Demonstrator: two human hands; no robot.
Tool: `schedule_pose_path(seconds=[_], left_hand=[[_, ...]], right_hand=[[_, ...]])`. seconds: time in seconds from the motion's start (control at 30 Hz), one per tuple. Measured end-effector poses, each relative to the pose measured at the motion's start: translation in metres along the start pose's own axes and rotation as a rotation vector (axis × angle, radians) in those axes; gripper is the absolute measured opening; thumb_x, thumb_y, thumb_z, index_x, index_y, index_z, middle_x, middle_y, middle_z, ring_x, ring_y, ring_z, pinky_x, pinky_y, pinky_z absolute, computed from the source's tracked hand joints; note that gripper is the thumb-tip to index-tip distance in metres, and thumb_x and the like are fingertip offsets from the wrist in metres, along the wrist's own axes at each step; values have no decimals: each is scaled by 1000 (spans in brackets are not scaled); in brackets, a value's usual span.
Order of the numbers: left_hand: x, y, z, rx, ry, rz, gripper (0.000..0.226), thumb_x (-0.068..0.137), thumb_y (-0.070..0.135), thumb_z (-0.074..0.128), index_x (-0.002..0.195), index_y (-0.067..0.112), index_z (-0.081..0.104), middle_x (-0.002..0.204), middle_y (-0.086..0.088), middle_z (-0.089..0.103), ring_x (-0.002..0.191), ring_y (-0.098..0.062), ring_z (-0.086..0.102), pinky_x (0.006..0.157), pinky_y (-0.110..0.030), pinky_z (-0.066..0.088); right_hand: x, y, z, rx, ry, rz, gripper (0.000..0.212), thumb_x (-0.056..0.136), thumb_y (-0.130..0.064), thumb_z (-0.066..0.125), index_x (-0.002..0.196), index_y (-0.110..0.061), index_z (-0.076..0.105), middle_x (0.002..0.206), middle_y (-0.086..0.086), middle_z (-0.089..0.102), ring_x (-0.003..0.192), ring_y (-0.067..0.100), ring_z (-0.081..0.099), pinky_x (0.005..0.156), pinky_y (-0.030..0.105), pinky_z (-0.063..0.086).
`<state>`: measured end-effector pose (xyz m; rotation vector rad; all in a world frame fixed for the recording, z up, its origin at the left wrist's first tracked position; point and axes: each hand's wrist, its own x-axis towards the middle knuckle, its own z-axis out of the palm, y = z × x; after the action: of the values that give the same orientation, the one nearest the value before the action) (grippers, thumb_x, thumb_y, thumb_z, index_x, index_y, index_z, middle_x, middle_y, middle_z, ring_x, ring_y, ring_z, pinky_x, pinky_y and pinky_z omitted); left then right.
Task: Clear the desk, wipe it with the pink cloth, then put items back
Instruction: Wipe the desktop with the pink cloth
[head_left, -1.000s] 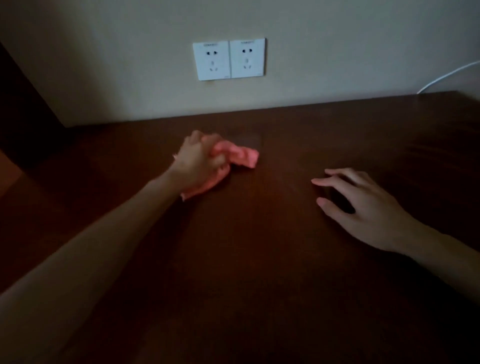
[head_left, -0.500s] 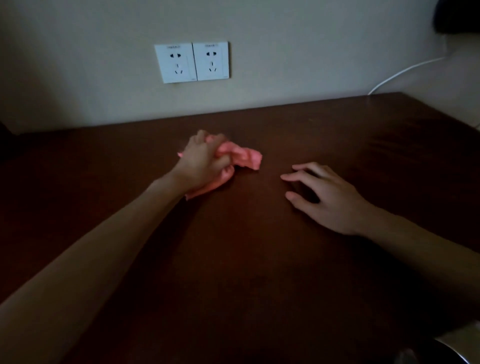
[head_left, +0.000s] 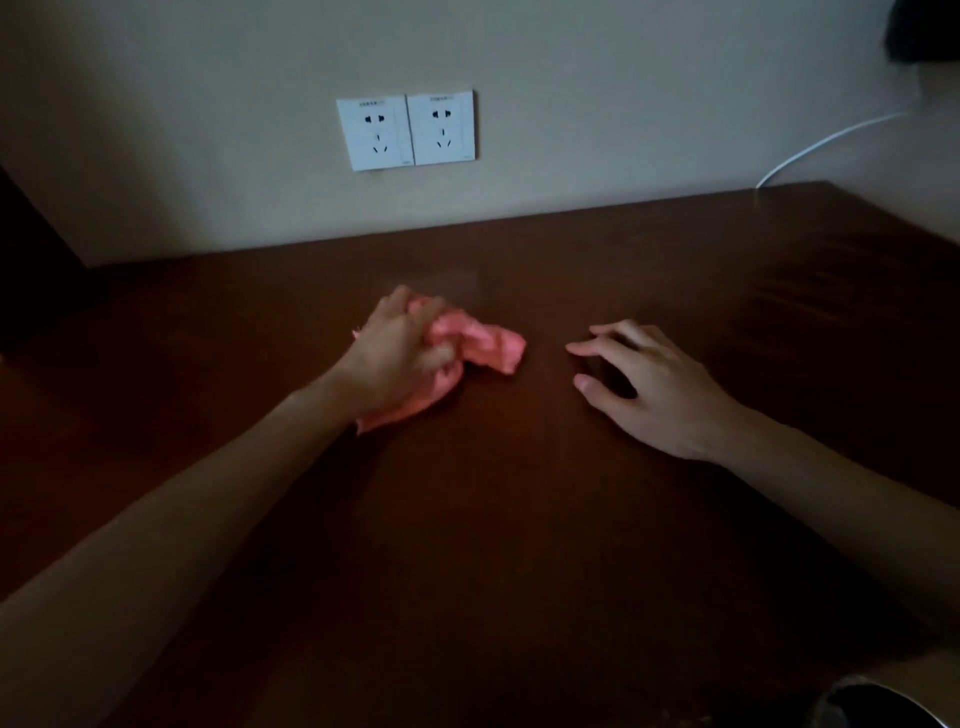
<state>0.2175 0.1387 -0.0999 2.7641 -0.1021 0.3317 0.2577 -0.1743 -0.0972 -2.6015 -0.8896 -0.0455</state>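
A: Where is the pink cloth (head_left: 470, 345)?

B: Bunched on the dark wooden desk (head_left: 493, 519), near its middle, below the two wall sockets (head_left: 405, 130). The left hand (head_left: 397, 358) grips it, fingers curled round the fabric, one end sticking out to the right.

A: And the right hand (head_left: 647, 387)?

B: It rests on the desk beside the cloth, not touching it, fingers spread and holding nothing. A white cable (head_left: 826, 143) runs along the wall at far right.
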Motion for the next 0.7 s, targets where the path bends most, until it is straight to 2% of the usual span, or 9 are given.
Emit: schedule_pose_path(seconds=[0.07,0.2,0.33,0.4,0.53,0.63,0.7], left_hand=[[57,-25,4,39,44,-113,40,95,34,57,132,21,58,126,-21,49,121,-41,47,104,-48,41],[146,-40,14,143,112,-231,44,96,42,53,131,16,55,127,-27,50,120,-46,48,102,-50,39],[172,-18,25,141,105,-254,47,96,41,54,133,13,52,130,-29,47,122,-46,45,103,-51,36],[154,-6,27,122,84,-221,49,94,46,53,133,16,53,130,-27,47,121,-47,46,101,-50,38],[64,49,28,65,16,-64,78,71,64,30,130,18,55,124,-25,48,111,-48,50,96,-53,43],[-22,76,14,25,-15,-1,74,75,62,31,131,19,57,122,-21,48,108,-44,50,96,-55,44],[-83,85,1,-1,-25,44,68,81,57,37,134,20,58,123,-16,48,109,-38,49,97,-52,44]], right_hand=[[1,0,-2,-11,-31,5,49,96,-62,43,142,-46,48,153,-16,35,145,8,28,110,45,40],[7,0,-5,-13,-106,44,55,92,-69,38,145,-53,39,158,-23,23,147,2,19,113,44,36],[4,1,-8,-14,-113,31,58,91,-71,37,146,-53,38,158,-23,23,147,2,18,112,40,35],[3,0,-8,-14,-99,19,57,91,-70,38,145,-51,41,157,-22,26,147,4,21,113,42,37],[-3,1,-3,-13,-2,-31,51,92,-67,44,138,-45,52,149,-16,40,141,10,35,112,45,40],[-5,1,1,-14,29,-45,46,94,-62,48,134,-41,56,145,-11,45,137,17,41,109,48,42],[-4,0,1,-9,29,-47,47,94,-61,48,136,-41,56,145,-11,46,137,19,42,109,48,42]])
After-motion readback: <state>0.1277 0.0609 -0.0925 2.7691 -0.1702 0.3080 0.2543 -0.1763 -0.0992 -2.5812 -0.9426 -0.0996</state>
